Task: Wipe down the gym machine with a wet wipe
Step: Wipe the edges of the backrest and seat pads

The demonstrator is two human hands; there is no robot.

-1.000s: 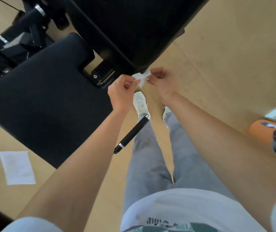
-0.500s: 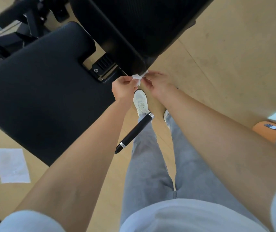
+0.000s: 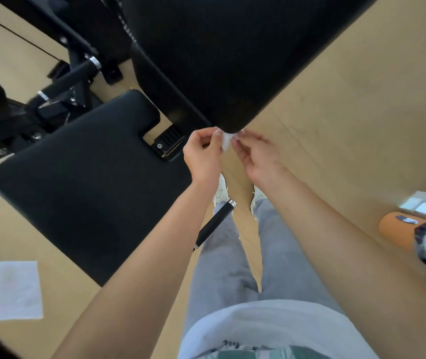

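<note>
- Both hands have moved up and forward since the earlier frames, so the wet wipe (image 3: 226,140) now sits right at the lower corner of the back pad (image 3: 232,60). Earlier it hung just short of that corner.
- Nearest the camera are a white shirt hem, grey trousers (image 3: 222,268) and both forearms reaching forward.
- A black handle (image 3: 214,225) with chrome ends crosses the left leg below the left wrist. Nothing is touching it.
- The left hand (image 3: 203,154) pinches the wipe's left edge between thumb and curled fingers.
- The right hand (image 3: 258,157) pinches the right edge with its fingertips.
- The wipe is a small white bunch held between the two hands, at or touching the pad's rounded corner. I cannot tell whether it is pressed on.
- Judgement: the wipe is being opened out and real wiping has hardly begun. This corner looks like the start point.
- The seat pad (image 3: 85,182) lies to the left of the hands, with no wipe on it.
- Farther off, a white sheet (image 3: 16,290) lies on the floor at left, an orange roller (image 3: 397,229) sits at right, and the machine frame (image 3: 72,73) is at top left.
</note>
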